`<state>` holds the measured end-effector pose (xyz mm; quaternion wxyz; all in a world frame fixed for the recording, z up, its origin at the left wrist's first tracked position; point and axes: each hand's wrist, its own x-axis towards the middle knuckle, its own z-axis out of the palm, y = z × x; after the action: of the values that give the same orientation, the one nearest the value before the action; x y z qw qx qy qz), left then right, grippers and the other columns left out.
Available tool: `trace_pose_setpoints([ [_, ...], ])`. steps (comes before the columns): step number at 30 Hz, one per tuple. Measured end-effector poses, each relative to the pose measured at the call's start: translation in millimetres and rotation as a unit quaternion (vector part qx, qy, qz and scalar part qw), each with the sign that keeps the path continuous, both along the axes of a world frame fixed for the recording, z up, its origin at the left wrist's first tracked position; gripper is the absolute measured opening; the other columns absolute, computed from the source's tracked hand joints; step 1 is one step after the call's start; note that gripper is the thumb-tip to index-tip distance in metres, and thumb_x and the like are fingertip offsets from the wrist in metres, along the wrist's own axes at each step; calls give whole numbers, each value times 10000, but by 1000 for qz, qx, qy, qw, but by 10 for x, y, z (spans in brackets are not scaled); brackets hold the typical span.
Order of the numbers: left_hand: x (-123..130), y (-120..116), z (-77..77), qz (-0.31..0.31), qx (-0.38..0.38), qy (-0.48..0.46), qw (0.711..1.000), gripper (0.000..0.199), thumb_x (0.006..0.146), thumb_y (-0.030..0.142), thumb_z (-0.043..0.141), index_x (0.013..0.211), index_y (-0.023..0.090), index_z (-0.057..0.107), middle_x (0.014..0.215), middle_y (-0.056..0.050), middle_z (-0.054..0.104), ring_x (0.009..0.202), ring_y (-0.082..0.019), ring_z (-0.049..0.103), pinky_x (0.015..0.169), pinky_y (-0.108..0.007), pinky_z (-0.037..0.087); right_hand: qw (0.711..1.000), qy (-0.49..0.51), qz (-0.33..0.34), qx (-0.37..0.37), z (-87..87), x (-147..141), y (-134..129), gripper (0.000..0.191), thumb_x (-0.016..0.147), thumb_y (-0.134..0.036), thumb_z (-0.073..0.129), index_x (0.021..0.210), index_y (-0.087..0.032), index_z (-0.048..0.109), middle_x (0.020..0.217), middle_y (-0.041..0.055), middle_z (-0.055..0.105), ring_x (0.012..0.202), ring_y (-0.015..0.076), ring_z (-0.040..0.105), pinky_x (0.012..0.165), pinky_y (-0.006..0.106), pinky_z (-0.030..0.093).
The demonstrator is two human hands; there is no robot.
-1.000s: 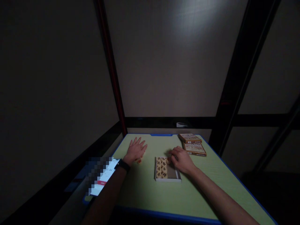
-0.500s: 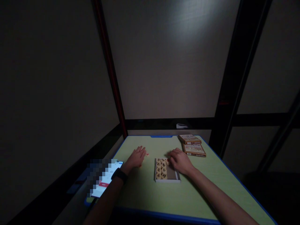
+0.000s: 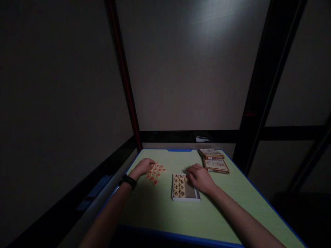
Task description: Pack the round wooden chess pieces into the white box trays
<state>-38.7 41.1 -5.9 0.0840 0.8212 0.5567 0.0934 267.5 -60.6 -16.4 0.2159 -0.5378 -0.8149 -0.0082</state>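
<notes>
Several round pieces with red characters (image 3: pixel 155 173) lie in a loose cluster on the green table (image 3: pixel 155 210). My left hand (image 3: pixel 144 166), with a black watch at the wrist, is at the cluster's far left edge, fingers closed on something I cannot make out. An open shallow box (image 3: pixel 191 192) to the right holds two columns of black-character pieces (image 3: pixel 179 186) and a piece at the top of a third column. Over the box's upper right corner rests my right hand (image 3: pixel 200 176), its curled fingers closed by that piece; their tips are partly hidden.
Two flat printed boxes (image 3: pixel 216 165) overlap at the table's back right. A blue edge (image 3: pixel 181 237) runs along the table's front. A pale wall panel rises behind the table, and a small white object (image 3: pixel 202 139) lies beyond its back edge.
My left hand has drawn back to the left from over the red pieces, uncovering them, and its fingers have closed. The lit phone at the left is out of sight. My right hand stays at the box.
</notes>
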Motion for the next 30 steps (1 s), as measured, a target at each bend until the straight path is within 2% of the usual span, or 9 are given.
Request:
trace_pose_setpoints([
  [11, 156, 26, 33, 8, 25, 29, 999, 423, 778, 69, 562, 1143, 208, 725, 1180, -69, 722, 1103, -206, 643, 955, -266, 464, 999, 26, 2, 43, -59, 44, 45, 287, 858, -107, 484, 982, -153, 739, 923, 97, 713, 949, 244, 593, 864, 347, 455],
  [16, 231, -6, 91, -3, 16, 55, 998, 330, 820, 125, 573, 1074, 224, 759, 1149, -78, 730, 1102, -227, 639, 967, -298, 458, 998, 29, -2, 58, -69, 53, 52, 285, 861, -111, 483, 981, -156, 738, 906, 93, 709, 936, 237, 594, 862, 344, 455],
  [30, 409, -98, 214, -35, 27, 104, 994, 233, 842, 235, 583, 969, 247, 779, 1037, -74, 758, 991, -223, 665, 825, -270, 471, 998, 26, -17, 53, -47, 83, 59, 280, 862, -87, 493, 986, -156, 734, 917, 96, 702, 950, 243, 589, 862, 338, 454],
])
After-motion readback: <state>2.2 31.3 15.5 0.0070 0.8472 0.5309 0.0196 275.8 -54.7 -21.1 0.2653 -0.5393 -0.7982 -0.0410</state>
